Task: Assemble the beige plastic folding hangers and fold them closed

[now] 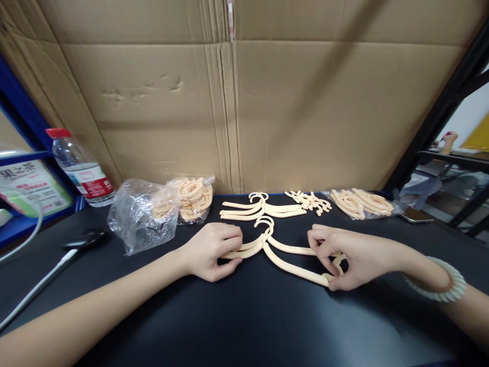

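Note:
On the black table top (244,316) lies a cream plastic hanger (280,254) with a hook at its top. My left hand (212,250) is closed on the hanger's left arm. My right hand (344,255) pinches the hanger's right end, where a small cream ring piece sits between the fingers. Just behind lie a stack of finished cream hangers (262,208) and a small heap of cream clip parts (310,201).
A clear bag of cream parts (193,196) and a crumpled plastic bag (141,214) sit at the left back. Another bag of curved cream pieces (361,203) lies at the right back. A water bottle (82,171) stands far left. A cardboard wall (244,102) closes the back. A white cable (42,285) crosses the left.

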A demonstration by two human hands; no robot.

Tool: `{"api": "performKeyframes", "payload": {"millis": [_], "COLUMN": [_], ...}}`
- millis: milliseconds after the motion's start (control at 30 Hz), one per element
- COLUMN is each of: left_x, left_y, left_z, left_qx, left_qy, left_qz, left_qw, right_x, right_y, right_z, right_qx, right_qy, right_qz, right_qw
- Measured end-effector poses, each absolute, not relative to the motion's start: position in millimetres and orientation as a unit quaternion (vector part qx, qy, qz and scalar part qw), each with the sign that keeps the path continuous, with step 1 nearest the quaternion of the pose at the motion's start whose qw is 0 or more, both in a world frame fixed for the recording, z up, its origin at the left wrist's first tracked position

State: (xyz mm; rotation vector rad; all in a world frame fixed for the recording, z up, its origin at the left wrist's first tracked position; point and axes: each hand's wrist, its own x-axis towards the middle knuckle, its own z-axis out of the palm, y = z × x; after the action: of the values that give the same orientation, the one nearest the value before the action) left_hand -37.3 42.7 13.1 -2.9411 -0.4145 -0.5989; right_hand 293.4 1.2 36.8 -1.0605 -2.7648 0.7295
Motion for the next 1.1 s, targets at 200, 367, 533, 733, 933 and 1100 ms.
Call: {"api": "performKeyframes", "payload": {"millis": [200,367,533,733,933,1100], "left_x": [-36.6,-35.7,-35.5,-35.8,-35.7,-36.0], "left_y": [43.0,42.4,42.2,43.2,43.9,44.2], "left_z": [13.5,13.5,12.9,11.4,10.4,9.6], "left_qx": [-0.966,-0.964,-0.962,-0.943,-0.934,-0.927], "left_qy": [-0.172,-0.186,-0.201,-0.27,-0.298,-0.31], "left_qz": [-0.188,-0.185,-0.18,-0.19,-0.196,-0.208], "left_qw": [0.049,0.049,0.05,0.042,0.027,0.021], "right_x": [303.6,309.4,307.8,307.3,306.3,307.0], "right_y": [15.1,24.5,25.8,30.1,31.2,32.0], "right_z": [30.3,26.2,24.3,20.7,19.7,17.2], "right_qx": [-0.372,-0.42,-0.422,-0.436,-0.44,-0.436], "right_qy": [-0.915,-0.889,-0.883,-0.879,-0.876,-0.877], "right_qz": [0.141,0.118,0.128,0.131,0.128,0.114], "right_qw": [0.07,0.138,0.161,0.142,0.154,0.165]}}
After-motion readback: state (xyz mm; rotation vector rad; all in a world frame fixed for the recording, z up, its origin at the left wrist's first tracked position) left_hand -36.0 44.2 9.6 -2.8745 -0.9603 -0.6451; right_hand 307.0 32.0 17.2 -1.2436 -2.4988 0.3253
